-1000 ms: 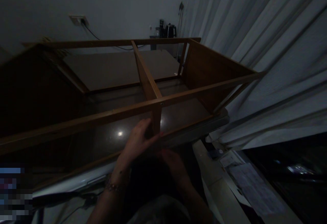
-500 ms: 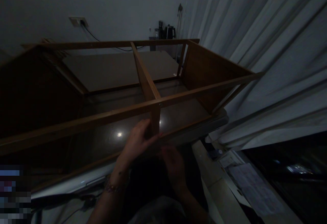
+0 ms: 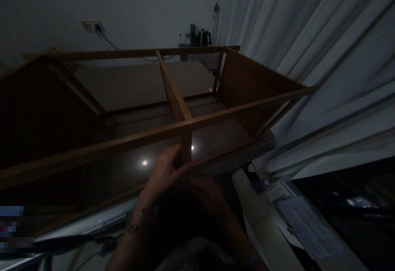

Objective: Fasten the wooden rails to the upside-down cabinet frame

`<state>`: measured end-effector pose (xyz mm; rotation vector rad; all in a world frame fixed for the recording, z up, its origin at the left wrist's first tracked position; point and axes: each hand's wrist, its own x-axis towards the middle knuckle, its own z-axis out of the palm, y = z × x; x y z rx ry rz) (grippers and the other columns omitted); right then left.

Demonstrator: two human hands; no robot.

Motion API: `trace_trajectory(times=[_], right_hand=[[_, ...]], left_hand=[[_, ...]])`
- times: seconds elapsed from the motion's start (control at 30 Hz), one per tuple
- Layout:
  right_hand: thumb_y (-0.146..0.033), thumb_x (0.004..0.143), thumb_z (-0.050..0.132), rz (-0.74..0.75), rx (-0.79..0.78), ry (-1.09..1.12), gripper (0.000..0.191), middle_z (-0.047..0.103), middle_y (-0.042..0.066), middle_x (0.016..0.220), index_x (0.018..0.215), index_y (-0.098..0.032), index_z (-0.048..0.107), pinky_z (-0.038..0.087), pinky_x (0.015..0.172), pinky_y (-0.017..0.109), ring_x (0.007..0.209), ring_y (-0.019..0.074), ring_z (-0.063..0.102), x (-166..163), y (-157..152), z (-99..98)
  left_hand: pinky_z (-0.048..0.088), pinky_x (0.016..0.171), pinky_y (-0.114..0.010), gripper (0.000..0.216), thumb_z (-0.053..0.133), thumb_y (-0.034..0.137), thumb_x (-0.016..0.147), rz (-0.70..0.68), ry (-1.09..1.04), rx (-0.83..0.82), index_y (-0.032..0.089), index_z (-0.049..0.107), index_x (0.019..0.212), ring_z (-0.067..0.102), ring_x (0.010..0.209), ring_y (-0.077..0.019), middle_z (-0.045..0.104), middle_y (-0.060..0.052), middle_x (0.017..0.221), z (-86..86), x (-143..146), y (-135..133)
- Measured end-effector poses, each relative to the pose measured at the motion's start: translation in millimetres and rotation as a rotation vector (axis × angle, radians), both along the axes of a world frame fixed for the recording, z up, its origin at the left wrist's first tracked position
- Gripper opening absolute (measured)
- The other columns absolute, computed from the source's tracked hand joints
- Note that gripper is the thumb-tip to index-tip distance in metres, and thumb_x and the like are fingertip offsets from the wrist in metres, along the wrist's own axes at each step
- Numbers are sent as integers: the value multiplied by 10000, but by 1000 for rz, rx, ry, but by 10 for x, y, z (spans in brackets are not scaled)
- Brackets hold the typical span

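Wooden framework (image 3: 185,123) stretches from the left edge towards the right of the frame. At lower centre, the left hand (image 3: 166,170) is curled around its middle upright (image 3: 186,144); whether the blurred right hand (image 3: 210,192) grips, I cannot tell. With 1 clear hold, an uneven push could strain the joints.

A black plug (image 3: 98,28) sits toward the right edge of a wall socket (image 3: 88,26); pale curtains (image 3: 286,44) hang right of a dark kettle (image 3: 203,38).
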<state>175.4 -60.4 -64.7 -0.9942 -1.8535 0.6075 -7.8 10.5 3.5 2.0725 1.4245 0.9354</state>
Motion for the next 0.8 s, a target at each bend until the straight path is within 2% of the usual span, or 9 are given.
trace_trajectory(times=[0.13,0.23,0.4,0.57,0.8], right_hand=[[-248,964,572,-53,190,-160,229,736,67,1088,1178,-236,652,562,874,346,1014,199,679,41,46,8],[-228,955,589,-71,311,-231,252,737,69,1075,1203,-220,636,556,865,343,988,200,679,48,61,-14],[-211,956,581,-153,464,-136,210,749,65,943,1154,-208,650,571,787,331,892,195,691,-63,94,-194],[-199,978,510,-238,363,-1,193,736,45,866,1047,-237,686,573,773,339,831,187,691,-214,92,-275],[-274,1008,443,-278,105,221,219,721,52,886,1108,-230,633,583,675,280,773,163,693,-299,63,-201]], left_hand=[[541,770,-340,380,641,536,844,1,-11,-2,198,629,1015,672,868,-219,704,-47,984,-8,-4,3],[549,792,-357,404,637,540,844,1,-4,0,196,623,1055,674,890,-226,705,-57,1009,-23,-12,0],[558,821,-378,445,633,543,843,25,14,7,190,625,1114,668,943,-241,704,-71,1045,-61,-21,1],[552,812,-359,421,641,545,838,10,12,19,193,627,1068,667,915,-228,701,-60,1021,-49,-17,8],[550,807,-362,397,634,531,848,4,-3,2,194,622,1060,663,908,-227,697,-58,1008,-23,-10,6]])
